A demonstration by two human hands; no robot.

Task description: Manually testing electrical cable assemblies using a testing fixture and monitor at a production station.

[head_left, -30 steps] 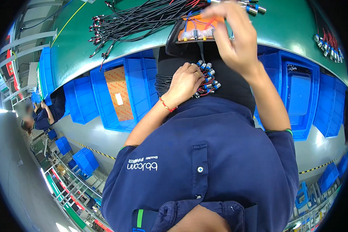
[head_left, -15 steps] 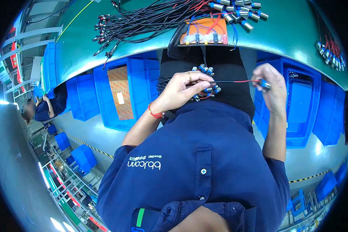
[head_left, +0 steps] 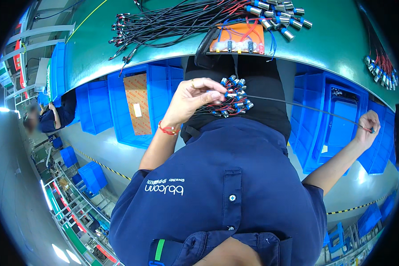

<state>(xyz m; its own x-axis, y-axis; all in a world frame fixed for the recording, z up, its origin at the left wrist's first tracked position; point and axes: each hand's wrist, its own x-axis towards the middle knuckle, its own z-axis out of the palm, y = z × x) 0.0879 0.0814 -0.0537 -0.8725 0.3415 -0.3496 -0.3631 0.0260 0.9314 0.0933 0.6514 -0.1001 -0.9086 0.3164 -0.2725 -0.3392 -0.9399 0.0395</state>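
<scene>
A thin black cable (head_left: 292, 104) is stretched across my lap between my two hands. My right hand (head_left: 368, 129), far out to the right, is closed on its end, where a short red wire and a small dark connector show. My left hand (head_left: 199, 97) pinches the cable's other end between thumb and fingers, close to a blue-and-silver connector (head_left: 228, 95). Just beyond and below those fingers, a bunch of similar cables with blue-and-silver metal connectors (head_left: 238, 106) rests on my dark trousers.
On the green bench (head_left: 88, 48) lie a bundle of black cables (head_left: 173, 32) and an orange fixture (head_left: 238, 33) with clips. More connectors (head_left: 381, 73) sit at the right. Blue bins (head_left: 137, 133) stand left and right of my legs. Another person (head_left: 60, 116) sits at far left.
My right hand has swung outward to the right and slightly down, and the cable now spans a much longer stretch. A connector at my right hand earlier now shows by the left, which shifted slightly left.
</scene>
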